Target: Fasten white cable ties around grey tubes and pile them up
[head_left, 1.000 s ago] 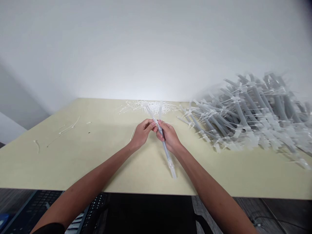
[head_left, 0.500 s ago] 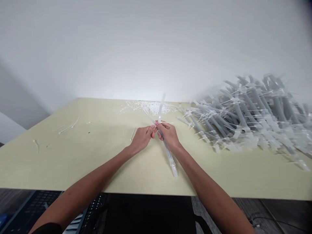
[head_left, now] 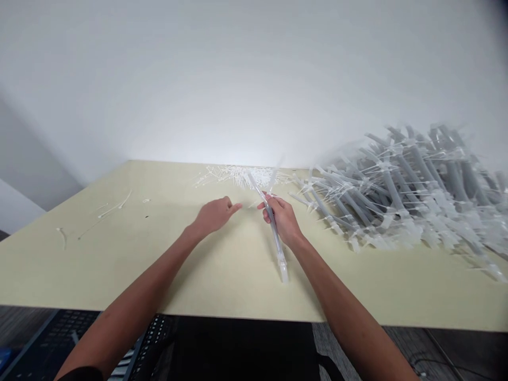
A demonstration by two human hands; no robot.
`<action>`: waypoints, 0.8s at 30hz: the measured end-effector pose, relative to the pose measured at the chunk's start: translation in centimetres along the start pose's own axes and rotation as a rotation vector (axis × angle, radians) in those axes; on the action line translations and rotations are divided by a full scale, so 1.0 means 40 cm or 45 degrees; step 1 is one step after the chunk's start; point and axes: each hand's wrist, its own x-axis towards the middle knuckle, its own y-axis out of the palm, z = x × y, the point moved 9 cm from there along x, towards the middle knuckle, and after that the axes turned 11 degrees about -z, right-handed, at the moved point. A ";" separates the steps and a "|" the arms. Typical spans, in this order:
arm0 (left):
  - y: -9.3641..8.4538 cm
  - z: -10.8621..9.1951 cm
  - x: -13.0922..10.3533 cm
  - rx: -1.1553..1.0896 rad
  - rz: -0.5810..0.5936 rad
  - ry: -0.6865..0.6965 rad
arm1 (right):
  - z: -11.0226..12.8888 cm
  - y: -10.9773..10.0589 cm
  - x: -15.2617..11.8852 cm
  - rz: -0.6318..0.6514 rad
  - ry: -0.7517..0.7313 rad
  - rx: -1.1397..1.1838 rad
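My right hand (head_left: 281,217) is wrapped round a greyish translucent plastic tube assembly (head_left: 277,242), held at a slant over the table. Two tube branches rise above the fingers, the right one blurred, and a clear wider sleeve forms the lower end. Thin white cable-tie tails stick out near the fingers. To the left, apart from the tube, my left hand (head_left: 216,214) hovers low over the table with its thumb stretched out. Its other fingers are partly hidden, and I see nothing in it. Behind both hands lies a heap of white cable ties (head_left: 254,175).
A large pile of similar tube assemblies (head_left: 397,185) fills the table's right side against the wall. Several loose cable ties (head_left: 119,205) lie on the left of the pale table (head_left: 130,264). Below the front edge is a dark perforated crate (head_left: 71,328).
My left hand has come away from the tube joint and moved left, covering where a loose cable tie lay. My right hand keeps its hold, and the tube's upper branches have swung.
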 end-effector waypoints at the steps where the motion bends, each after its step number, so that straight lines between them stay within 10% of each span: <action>1: -0.015 0.029 0.006 0.117 -0.017 -0.027 | 0.001 -0.006 0.004 -0.018 0.003 0.029; 5: 0.004 0.101 -0.011 0.375 0.238 -0.096 | 0.007 -0.026 0.015 -0.067 -0.030 0.073; 12: 0.083 0.081 -0.058 0.397 0.587 0.003 | 0.042 -0.042 0.002 -0.166 -0.147 0.033; 24: 0.122 0.004 -0.039 0.283 0.383 0.282 | 0.036 -0.034 0.009 -0.127 -0.107 -0.028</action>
